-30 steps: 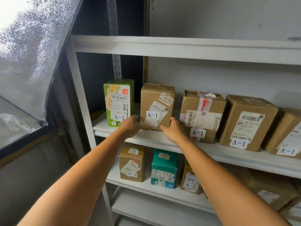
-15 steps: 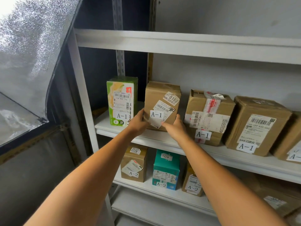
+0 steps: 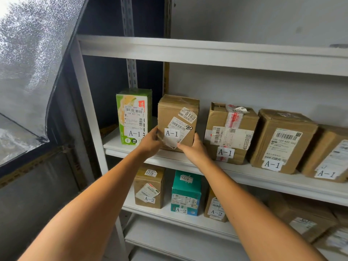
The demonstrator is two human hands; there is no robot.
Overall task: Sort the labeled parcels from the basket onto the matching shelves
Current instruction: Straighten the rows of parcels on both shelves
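Brown cardboard fills both grips: the left hand (image 3: 150, 143) curls round the lower left corner of the parcel (image 3: 178, 113) marked A-1, and the right hand (image 3: 194, 149) clasps its lower right corner, thumb up the side. The parcel stands upright on the A-1 shelf (image 3: 263, 178), between the green carton (image 3: 133, 117) and the taped box (image 3: 229, 132); its base is hidden by the hands, so full contact cannot be told. This placement looks nearly done, with only the release left.

Counting the held one, the A-1 shelf carries five parcels, all labelled A-1. The A-2 shelf (image 3: 169, 216) below shows three readable A-2 labels: a brown box (image 3: 148, 187), a teal box (image 3: 185, 193) and a half-hidden box (image 3: 214, 206). Further boxes to the right have unreadable labels. The basket is out of view, so what remains to sort cannot be judged.
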